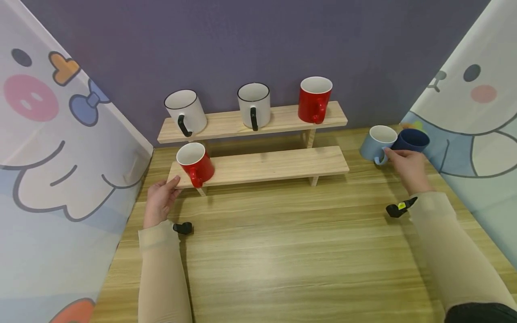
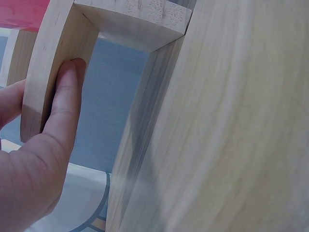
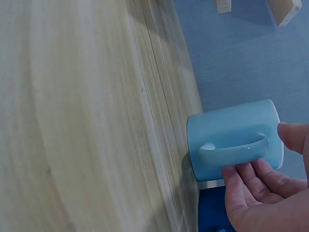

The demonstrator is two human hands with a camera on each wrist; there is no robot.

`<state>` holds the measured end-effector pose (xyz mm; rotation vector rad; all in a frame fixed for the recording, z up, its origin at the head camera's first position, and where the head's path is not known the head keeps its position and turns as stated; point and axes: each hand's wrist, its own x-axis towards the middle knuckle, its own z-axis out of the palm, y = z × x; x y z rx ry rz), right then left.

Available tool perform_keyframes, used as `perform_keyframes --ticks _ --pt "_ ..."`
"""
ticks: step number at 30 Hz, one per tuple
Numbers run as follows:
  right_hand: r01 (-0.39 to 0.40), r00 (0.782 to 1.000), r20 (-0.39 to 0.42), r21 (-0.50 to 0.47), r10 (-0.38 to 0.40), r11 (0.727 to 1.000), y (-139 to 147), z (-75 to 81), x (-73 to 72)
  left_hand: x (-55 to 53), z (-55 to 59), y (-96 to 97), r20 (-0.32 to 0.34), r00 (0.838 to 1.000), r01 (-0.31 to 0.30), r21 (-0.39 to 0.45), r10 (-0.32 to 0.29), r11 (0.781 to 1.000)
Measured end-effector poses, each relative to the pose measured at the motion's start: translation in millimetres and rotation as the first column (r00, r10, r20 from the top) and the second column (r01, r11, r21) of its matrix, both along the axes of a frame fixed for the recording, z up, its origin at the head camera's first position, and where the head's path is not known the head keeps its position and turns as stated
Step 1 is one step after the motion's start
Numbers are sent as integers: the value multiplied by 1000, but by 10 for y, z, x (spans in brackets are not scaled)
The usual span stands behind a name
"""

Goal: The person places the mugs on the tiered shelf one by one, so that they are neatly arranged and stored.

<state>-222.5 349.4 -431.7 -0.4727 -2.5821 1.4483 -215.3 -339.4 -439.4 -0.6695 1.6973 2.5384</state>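
At the left end of the low wooden shelf board (image 2: 41, 82), my left hand (image 1: 160, 198) grips the edge, its fingers (image 2: 67, 92) pressed against the underside. Close by on that board stands a red mug (image 1: 204, 168). My right hand (image 1: 409, 168) holds the light blue mug (image 3: 231, 126) at its handle, fingertips along the handle and thumb at the rim. This mug stands upright at the table's right rear. Right beside it is a dark blue mug (image 1: 412, 140), partly hidden behind my hand and the light blue mug.
The upper shelf board (image 1: 220, 124) bears two white mugs with black handles, one at left (image 1: 191, 117) and one mid-board (image 1: 260, 110), and a red mug (image 1: 310, 103) at right. A grey-purple wall (image 1: 258, 40) closes off the back, with cartoon-printed panels (image 1: 36, 188) at both sides.
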Motion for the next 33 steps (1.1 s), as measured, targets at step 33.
perform_keyframes --ticks 33 --pt "-109 981 -193 -531 5 841 -73 -143 -84 -30 -16 0 6 999 -39 -18 40 999"
